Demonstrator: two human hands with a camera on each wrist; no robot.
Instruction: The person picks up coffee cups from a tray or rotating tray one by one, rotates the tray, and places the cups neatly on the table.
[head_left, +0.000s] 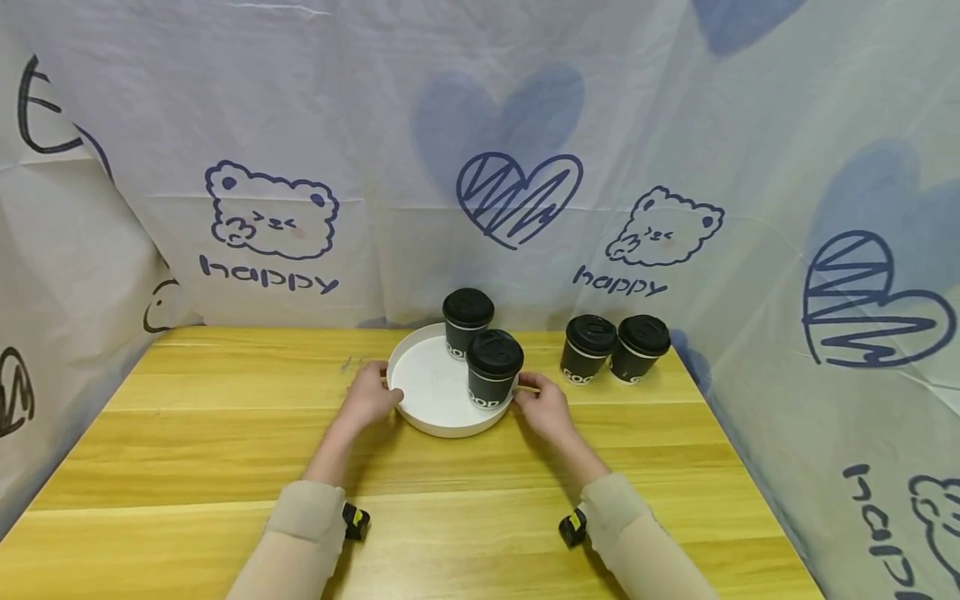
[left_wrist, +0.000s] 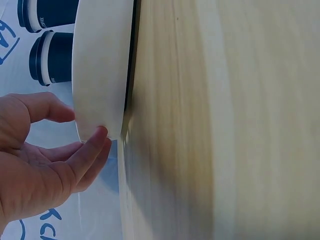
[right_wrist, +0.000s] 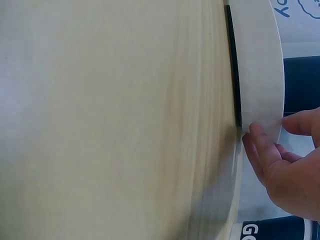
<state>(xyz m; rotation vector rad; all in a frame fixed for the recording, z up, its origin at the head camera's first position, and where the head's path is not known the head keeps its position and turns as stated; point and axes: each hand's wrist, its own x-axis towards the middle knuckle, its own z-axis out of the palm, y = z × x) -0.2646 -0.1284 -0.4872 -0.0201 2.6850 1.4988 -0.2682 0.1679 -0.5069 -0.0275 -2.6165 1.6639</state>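
A round white tray (head_left: pixel 431 385) with a low rim bears two black lidded paper cups. One cup (head_left: pixel 467 321) stands at the tray's back, the other cup (head_left: pixel 494 371) at its right side. My left hand (head_left: pixel 371 393) grips the tray's left rim, thumb at the top edge and fingers against the outer wall, as the left wrist view shows. On the opposite side my right hand (head_left: pixel 546 408) holds the rim the same way, close to the nearer cup. A dark strip (right_wrist: pixel 233 75) shows under the tray wall; whether the tray touches the table cannot be told.
Two more black lidded cups, one (head_left: pixel 587 350) left of the other (head_left: pixel 639 348), stand close together at the table's back right. The wooden table (head_left: pixel 450 517) ends at a white cloth (head_left: pixel 390 167) printed with hearts and bears, which also hangs at both sides.
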